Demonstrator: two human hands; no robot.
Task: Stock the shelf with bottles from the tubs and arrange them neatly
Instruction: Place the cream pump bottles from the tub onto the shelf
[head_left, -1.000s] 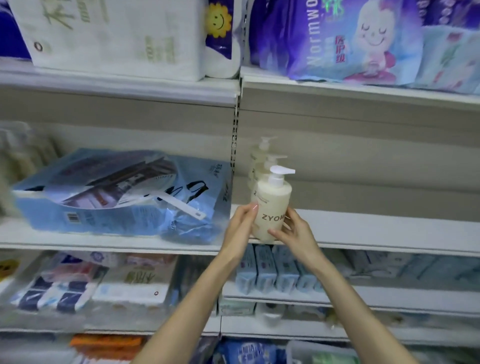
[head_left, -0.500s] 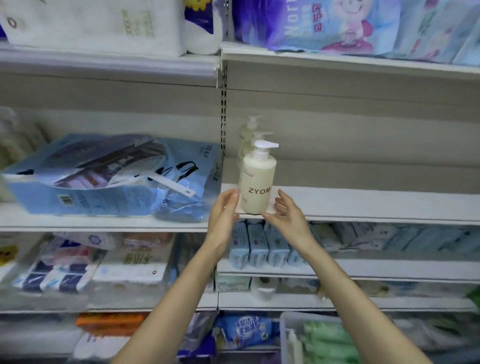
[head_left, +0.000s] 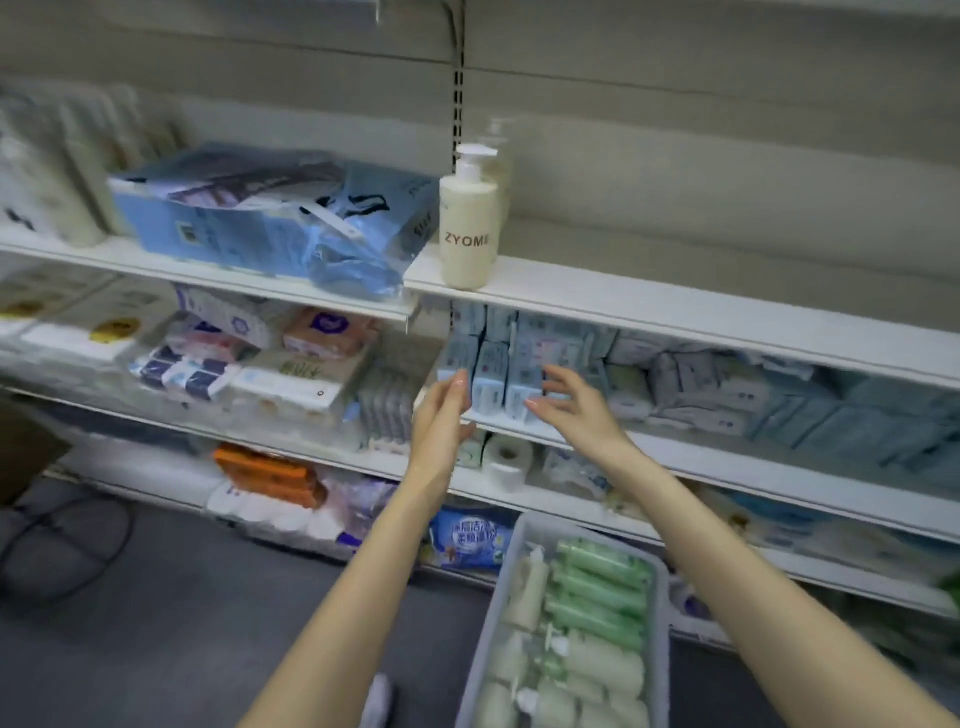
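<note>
Standing right by the shelving here. The cream plastic pump bottle with "ZYOME" printed on it (head_left: 467, 228) is upright on the white metal shelf (head_left: 675, 312), at the left end of that bay and close to the front edge, label facing out. There's a second pale pump bottle (head_left: 501, 156) tucked right behind it, too blurry to say much more, and the rest of that shelf board to the right is bare.

Neither hand is on anything. The left hand (head_left: 441, 415) and right hand (head_left: 576, 410) are both hanging in the air a level below the bottle, in front of the row of light blue wrapped packs (head_left: 493, 374) on the shelf underneath. Fingers on both are loose and spread, nothing in them, palms roughly facing each other with a gap between.

Down by the floor on the right is the grey translucent plastic tub (head_left: 491, 618), and it's pretty full. The far half has a bunch of green plastic bottles (head_left: 597, 587) lying on their sides, stacked one against the next. The near half, plus a strip along the left wall, is pale cream pump bottles (head_left: 587, 670), also lying down.

In the bay to the left, level with the ZYOME bottle, a crinkly blue plastic bag of packaged goods (head_left: 270, 218) sits with its corner hanging over the shelf edge. Lower down there's a white toilet roll (head_left: 506, 457), some orange packs (head_left: 265, 473) and a blue printed pouch (head_left: 470, 540) just beyond the tub.
</note>
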